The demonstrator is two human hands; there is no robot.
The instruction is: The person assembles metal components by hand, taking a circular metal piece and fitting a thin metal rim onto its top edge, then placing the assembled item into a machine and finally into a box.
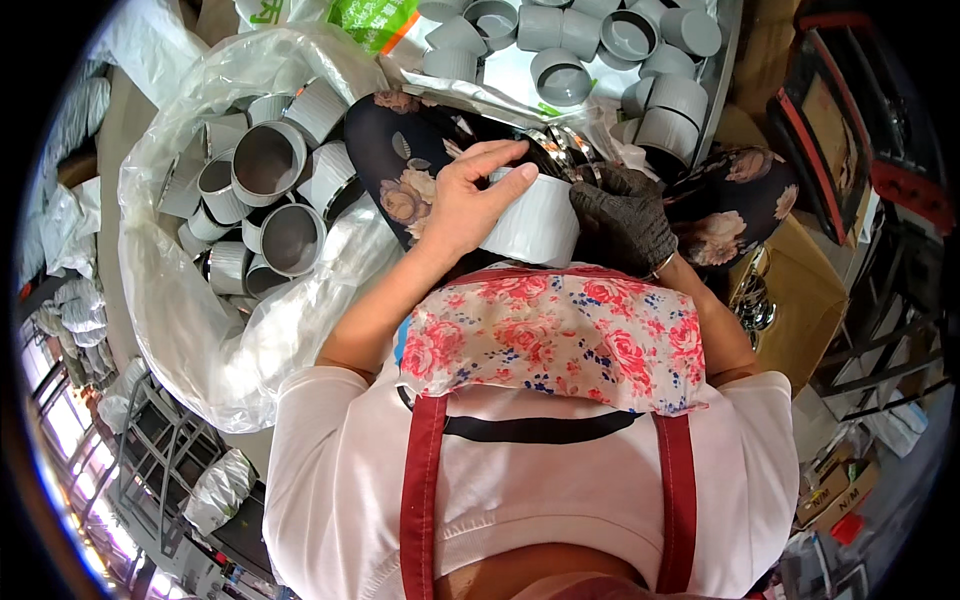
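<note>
two hands show: a bare left hand (465, 205) and a gloved right hand (625, 215), with one white pipe fitting (535, 225) between them. one clear plastic bag (190, 320) holds about a dozen banded fittings (268, 160). roughly fourteen plain grey fittings (560, 75) lie on the worktop (515, 70) above. one cardboard box (800, 290) sits at right.

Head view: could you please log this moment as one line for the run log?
left hand: bare, grips grey sleeve | right hand: gloved, at sleeve's end | clear bag of sleeves: left
</note>
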